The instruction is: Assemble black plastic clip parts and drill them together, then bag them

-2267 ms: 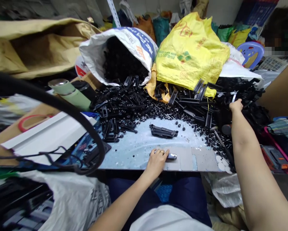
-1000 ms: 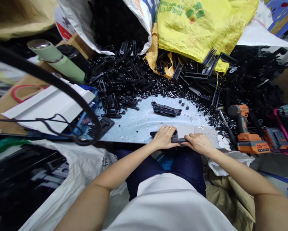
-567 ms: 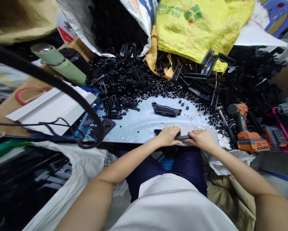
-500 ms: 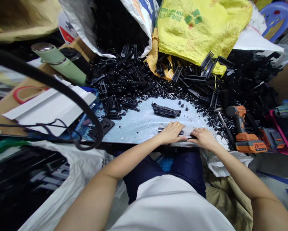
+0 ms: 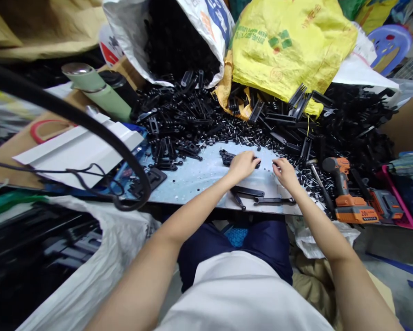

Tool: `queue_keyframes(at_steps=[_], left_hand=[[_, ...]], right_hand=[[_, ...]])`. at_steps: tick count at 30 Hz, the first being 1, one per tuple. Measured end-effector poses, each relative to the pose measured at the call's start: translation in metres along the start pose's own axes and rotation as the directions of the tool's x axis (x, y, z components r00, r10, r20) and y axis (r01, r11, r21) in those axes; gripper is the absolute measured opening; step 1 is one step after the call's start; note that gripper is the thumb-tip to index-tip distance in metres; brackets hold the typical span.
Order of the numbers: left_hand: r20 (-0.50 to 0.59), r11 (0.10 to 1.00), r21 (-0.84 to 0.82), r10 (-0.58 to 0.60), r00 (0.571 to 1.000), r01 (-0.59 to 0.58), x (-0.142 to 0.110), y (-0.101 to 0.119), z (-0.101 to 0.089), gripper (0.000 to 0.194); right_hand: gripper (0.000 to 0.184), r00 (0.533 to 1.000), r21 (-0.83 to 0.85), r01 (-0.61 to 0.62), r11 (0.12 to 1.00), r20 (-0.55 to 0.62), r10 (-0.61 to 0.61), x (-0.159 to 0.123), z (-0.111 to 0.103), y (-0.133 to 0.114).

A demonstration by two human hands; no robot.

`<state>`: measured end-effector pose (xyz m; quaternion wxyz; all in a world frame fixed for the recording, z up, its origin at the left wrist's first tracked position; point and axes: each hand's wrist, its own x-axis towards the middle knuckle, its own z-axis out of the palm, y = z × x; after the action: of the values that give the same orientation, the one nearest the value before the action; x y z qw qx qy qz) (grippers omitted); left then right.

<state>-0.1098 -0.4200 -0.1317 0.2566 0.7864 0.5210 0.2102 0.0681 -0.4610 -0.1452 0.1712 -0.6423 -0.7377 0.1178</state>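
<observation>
Worktop (image 5: 189, 180) in pale blue runs across in front of me, with a yellow sack (image 5: 292, 50) and an open white sack (image 5: 127, 34) along its far side. Below the sacks spreads a heap of black parts (image 5: 178, 108), and a cordless drill (image 5: 351, 201) stands toward the right end.

Both my hands have just left the near edge. My left hand (image 5: 242, 165) is now over the folded black assembly (image 5: 228, 157) in the middle of the worktop; I cannot tell whether I grip it or only touch it. My right hand (image 5: 285, 174) has come forward too, thumb and fingers drawn together; whether something small is pinched there, I cannot tell.

Near me, a spanner-shaped piece (image 5: 273, 201), a long black bar (image 5: 250, 191) and a shorter bar (image 5: 239, 200) now lie with neither hand on them. As I judge it, handling of those is paused and my attention sits farther in. Smallest are the loose fasteners (image 5: 234, 133), strewn along the heap's edge, near my right fingertips.
</observation>
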Motion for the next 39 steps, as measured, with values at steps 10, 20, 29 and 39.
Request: queue_keyframes(at_steps=[10,20,29,39], left_hand=[[0.367,0.396,-0.758,-0.397,0.841,0.518,-0.094,-0.059,-0.016,0.037],[0.235,0.617,-0.638,-0.412,0.880,0.460,-0.081,-0.057,-0.016,0.032],[0.032,0.889,-0.340,-0.313,0.949,0.305,-0.086,-0.064,-0.017,0.035],[0.286,0.864,0.249,0.366,0.886,-0.437,-0.085,-0.001,0.029,0.052]], right_hand=[[0.028,0.971,-0.041,0.199,0.979,0.145,-0.191,-0.065,-0.002,-0.035],[0.024,0.955,-0.100,0.290,0.952,0.094,-0.281,-0.067,-0.001,-0.037],[0.020,0.952,-0.072,0.299,0.952,0.097,-0.292,-0.064,-0.005,-0.029],[0.025,0.865,-0.091,0.497,0.863,-0.020,-0.501,-0.078,0.014,-0.011]])
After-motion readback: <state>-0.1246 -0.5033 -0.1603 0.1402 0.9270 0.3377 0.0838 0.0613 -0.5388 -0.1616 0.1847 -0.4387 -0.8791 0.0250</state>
